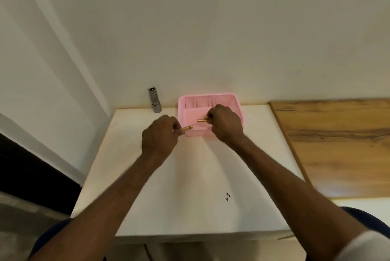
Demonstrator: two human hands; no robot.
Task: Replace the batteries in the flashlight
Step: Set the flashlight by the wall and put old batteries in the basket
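No readable text or labels anywhere.

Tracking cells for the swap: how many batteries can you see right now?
3. One battery in the left hand; a second battery and a third battery in the pink basket at the right hand. That hand may hide more.

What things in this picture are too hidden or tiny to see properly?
Head view: the right hand covers the floor of the pink basket, so the count of batteries it grips is unclear.
Head view: the left hand hides half of the gold battery; its label is too small.
Head view: the flashlight is small and far; open or closed, cannot tell.
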